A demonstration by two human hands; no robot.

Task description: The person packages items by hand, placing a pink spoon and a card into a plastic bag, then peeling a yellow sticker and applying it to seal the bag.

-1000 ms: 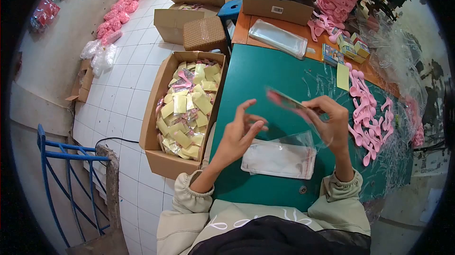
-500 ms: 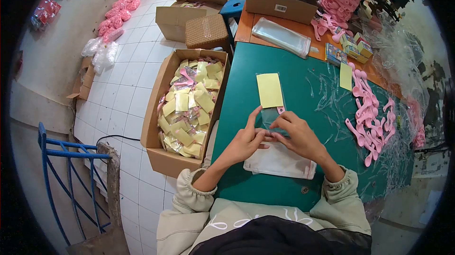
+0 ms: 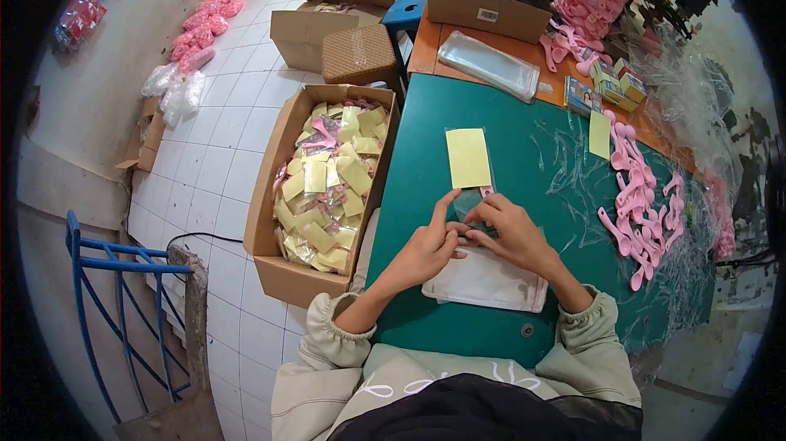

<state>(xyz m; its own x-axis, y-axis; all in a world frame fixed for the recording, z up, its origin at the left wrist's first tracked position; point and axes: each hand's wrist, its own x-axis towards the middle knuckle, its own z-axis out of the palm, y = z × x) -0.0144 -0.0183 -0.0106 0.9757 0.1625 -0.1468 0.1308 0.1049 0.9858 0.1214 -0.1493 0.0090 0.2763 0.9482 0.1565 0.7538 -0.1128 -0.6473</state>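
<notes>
A clear plastic bag with a yellow card [image 3: 467, 158] and a pink spoon handle [image 3: 486, 191] lies on the green table [image 3: 417, 138]. At the bag's lower end, my left hand [image 3: 429, 246] has its index finger stretched toward the card and the other fingers curled. Beside it, my right hand [image 3: 509, 232] bends over the bag's lower edge, with thumb and fingers closed on it. Both hands' fingertips nearly meet. A stack of clear bags [image 3: 487, 279] lies beneath and in front of the hands.
Pink spoons [image 3: 634, 195] and another yellow card [image 3: 598, 135] lie at right. An open carton [image 3: 266, 220] of packed bags stands left of the table. Farther back are clear bags [image 3: 490, 64], a brown box [image 3: 491, 11] and small boxed cards [image 3: 581, 95].
The view has shifted very slightly. My hands stay at the bag's lower end, and their fingers have moved only a little.
</notes>
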